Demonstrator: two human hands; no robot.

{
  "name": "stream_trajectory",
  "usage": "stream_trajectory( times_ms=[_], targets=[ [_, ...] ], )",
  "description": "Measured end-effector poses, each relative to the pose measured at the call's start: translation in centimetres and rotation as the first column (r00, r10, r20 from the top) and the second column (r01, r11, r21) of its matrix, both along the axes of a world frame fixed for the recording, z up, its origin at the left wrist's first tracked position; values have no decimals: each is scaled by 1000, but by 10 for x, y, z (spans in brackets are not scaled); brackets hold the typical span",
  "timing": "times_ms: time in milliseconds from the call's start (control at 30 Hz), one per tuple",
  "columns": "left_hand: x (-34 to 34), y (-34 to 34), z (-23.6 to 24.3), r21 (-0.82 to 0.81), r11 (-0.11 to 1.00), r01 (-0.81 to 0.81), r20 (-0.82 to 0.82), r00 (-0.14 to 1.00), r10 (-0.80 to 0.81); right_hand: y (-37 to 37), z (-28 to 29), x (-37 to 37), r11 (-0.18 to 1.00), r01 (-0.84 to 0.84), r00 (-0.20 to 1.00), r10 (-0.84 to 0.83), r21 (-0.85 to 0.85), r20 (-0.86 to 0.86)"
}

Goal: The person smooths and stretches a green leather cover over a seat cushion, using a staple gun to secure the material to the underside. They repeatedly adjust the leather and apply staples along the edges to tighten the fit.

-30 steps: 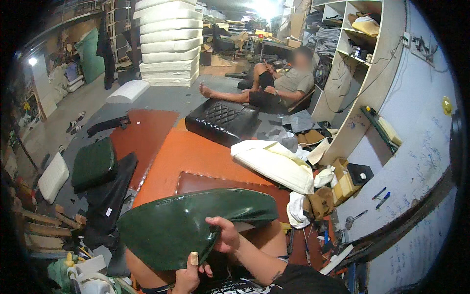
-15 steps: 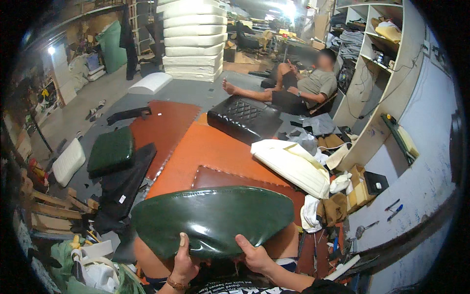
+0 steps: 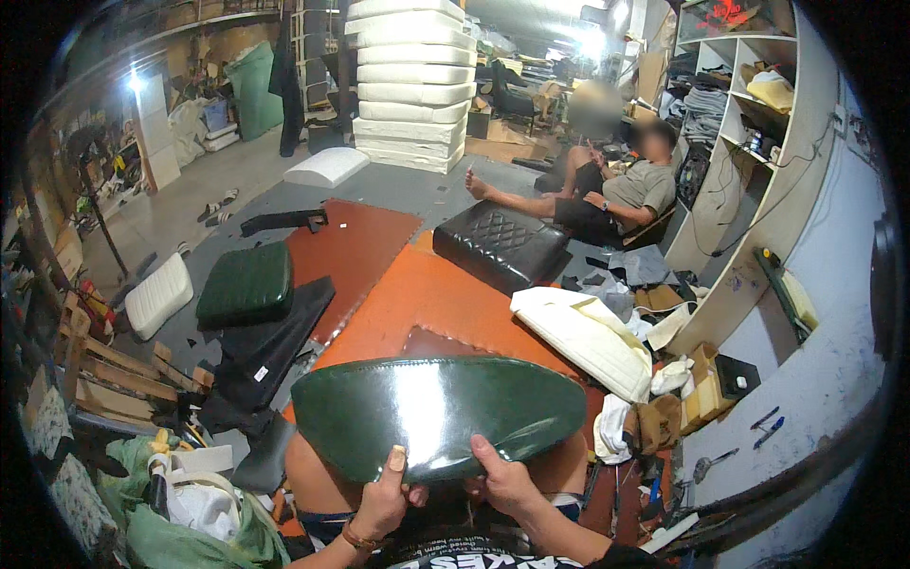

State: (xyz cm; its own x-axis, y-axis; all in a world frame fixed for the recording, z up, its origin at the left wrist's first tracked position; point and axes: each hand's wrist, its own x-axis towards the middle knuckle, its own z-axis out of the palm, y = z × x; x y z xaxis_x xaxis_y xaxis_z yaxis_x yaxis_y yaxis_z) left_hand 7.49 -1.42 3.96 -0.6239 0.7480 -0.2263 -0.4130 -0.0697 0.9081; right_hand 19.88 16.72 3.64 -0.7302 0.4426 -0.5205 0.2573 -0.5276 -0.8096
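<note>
A glossy dark green upholstered cushion (image 3: 438, 408), curved along its near side, lies across my lap and thighs. A stitched seam runs along its far edge. My left hand (image 3: 383, 498) grips the near edge, thumb pressed on top and fingers curled beneath. To its right, my right hand (image 3: 500, 482) holds the same edge in the same way. The fingers under the cushion are mostly hidden. Bright light reflects off the middle of the cover, and small creases show at its right side.
Orange leather sheet (image 3: 379, 322) lies ahead. On the floor are a green square cushion (image 3: 245, 284), a black quilted cushion (image 3: 500, 245) and a cream padded piece (image 3: 583, 339). A person (image 3: 630, 190) sits at back right beside shelves (image 3: 730, 190). White foam blocks (image 3: 414, 85) are stacked behind.
The cushion's near edge looks smoother, with the crumpled folds by my thumbs gone. My hands still grip it, and the whole view has shifted slightly.
</note>
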Motion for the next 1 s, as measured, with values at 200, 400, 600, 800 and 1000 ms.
stream_trajectory(
  times_ms=[200,400,600,800,1000],
  targets=[
    [11,-11,32,-106,994,17,-130,991,-31,-25,22,17,997,78,966,-73,12,-247],
    [11,-17,17,-134,991,27,0,1000,-27,-25,18,25,998,-23,984,32,55,-178],
    [11,-15,-17,-205,978,47,54,998,-37,-15,-26,32,989,-69,988,49,134,144],
    [0,2,-50,-235,971,-39,50,997,52,-7,-29,18,998,63,930,-69,28,360],
    [-36,-15,33,-334,654,679,-373,542,-753,14,-29,36,979,120,984,-139,-166,-110]
  ],
)
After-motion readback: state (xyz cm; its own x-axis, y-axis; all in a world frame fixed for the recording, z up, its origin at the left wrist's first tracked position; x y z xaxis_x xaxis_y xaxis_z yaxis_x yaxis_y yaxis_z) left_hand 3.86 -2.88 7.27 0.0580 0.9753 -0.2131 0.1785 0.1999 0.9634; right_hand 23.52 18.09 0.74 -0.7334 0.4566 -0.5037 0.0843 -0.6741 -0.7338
